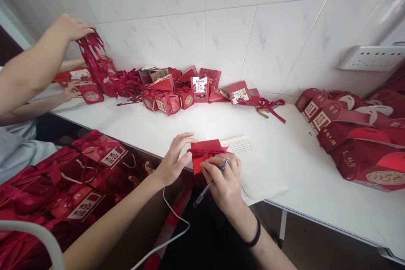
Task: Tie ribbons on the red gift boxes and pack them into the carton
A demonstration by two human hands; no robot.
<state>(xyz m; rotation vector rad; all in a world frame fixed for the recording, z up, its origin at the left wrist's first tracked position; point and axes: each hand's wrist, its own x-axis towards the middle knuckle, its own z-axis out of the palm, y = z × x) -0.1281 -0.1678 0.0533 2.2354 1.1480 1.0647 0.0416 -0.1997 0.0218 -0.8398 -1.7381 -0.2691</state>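
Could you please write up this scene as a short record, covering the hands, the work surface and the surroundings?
Left hand: the left hand, fingers spread, at the left side of a red box
Right hand: the right hand holds a pen, fingertips at the box
On the box: a dark red ribbon
Beside the box: paper with rows of marks, partly under the right hand
Surface: white table
Table's right end: more red boxes
Co-worker: a raised hand holding a bunch of ribbons
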